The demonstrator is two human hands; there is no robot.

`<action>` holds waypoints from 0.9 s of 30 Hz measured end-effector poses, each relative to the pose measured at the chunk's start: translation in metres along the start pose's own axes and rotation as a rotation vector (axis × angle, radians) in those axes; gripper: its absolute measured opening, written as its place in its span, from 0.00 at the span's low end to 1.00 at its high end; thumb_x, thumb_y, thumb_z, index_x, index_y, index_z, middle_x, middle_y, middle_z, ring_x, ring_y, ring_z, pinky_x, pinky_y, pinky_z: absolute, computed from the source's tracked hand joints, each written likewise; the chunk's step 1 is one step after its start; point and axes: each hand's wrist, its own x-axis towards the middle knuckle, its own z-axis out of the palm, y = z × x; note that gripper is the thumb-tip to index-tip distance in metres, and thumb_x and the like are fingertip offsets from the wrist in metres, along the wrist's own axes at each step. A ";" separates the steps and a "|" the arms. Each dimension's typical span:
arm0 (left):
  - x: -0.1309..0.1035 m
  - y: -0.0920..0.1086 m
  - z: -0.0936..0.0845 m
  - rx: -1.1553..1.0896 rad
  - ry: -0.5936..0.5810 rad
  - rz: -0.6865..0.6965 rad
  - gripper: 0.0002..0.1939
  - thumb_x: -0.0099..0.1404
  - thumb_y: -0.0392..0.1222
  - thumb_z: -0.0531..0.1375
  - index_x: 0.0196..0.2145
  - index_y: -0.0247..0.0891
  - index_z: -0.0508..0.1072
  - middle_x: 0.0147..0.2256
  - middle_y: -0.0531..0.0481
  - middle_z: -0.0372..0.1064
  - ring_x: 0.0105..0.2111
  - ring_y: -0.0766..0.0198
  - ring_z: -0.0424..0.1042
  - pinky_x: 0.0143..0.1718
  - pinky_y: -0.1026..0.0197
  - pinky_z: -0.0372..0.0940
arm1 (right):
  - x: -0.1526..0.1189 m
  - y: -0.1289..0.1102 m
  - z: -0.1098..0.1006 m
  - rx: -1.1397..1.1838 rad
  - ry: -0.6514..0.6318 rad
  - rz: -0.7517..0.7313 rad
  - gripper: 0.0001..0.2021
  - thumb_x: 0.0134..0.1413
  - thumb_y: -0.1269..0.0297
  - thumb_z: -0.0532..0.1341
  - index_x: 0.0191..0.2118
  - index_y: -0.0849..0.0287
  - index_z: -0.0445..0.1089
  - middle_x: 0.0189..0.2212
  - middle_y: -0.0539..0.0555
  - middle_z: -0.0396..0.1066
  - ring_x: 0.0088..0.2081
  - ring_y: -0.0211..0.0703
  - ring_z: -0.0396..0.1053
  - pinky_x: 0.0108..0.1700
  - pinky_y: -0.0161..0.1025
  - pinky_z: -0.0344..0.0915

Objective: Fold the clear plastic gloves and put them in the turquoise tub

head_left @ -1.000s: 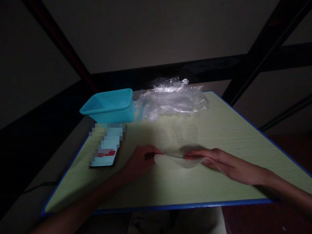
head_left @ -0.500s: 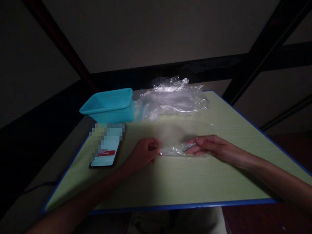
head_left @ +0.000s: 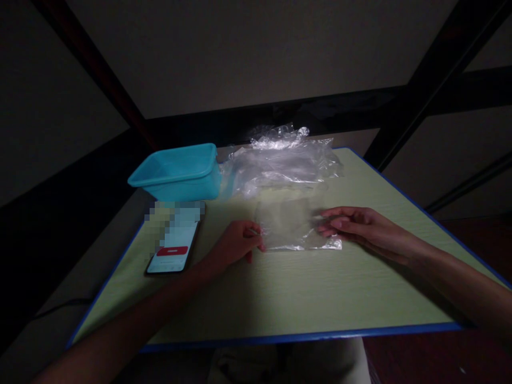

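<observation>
A clear plastic bag (head_left: 294, 226) lies nearly flat over the middle of the table, its near edge shiny and creased. My left hand (head_left: 242, 240) pinches the bag's left edge between thumb and fingers. At the opposite side, my right hand (head_left: 360, 226) is open, its fingers stretched toward the left. Those fingertips overlap the bag's right edge; whether they touch it or only hover is hard to tell, as they are slightly blurred. Behind the bag spreads a crumpled heap of clear plastic bags (head_left: 284, 162).
A turquoise plastic basket (head_left: 180, 181) stands at the table's back left. In front of it lies a phone (head_left: 176, 242) with a lit screen, partly pixelated. The pale green table (head_left: 312, 298) has a blue edge. A dark cable (head_left: 64, 305) runs past its left side.
My right hand has slid to the right and a little away from me, off the bag's near edge. The bag lies flatter. My left hand keeps its pinch, having barely shifted.
</observation>
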 end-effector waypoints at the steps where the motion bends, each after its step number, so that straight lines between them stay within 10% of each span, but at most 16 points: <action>1: 0.000 0.000 0.000 0.000 0.003 -0.004 0.05 0.52 0.28 0.54 0.28 0.32 0.67 0.18 0.59 0.69 0.08 0.77 0.57 0.11 0.73 0.50 | -0.003 0.002 -0.003 -0.050 0.015 -0.033 0.18 0.44 0.61 0.66 0.42 0.62 0.69 0.34 0.56 0.76 0.36 0.40 0.73 0.41 0.39 0.69; 27: 0.001 0.002 0.001 -0.007 0.036 0.007 0.05 0.53 0.29 0.54 0.29 0.33 0.65 0.17 0.59 0.68 0.08 0.77 0.56 0.11 0.73 0.48 | -0.015 0.017 0.005 -0.543 0.061 -0.320 0.20 0.46 0.57 0.60 0.44 0.61 0.59 0.23 0.48 0.63 0.24 0.37 0.63 0.27 0.37 0.61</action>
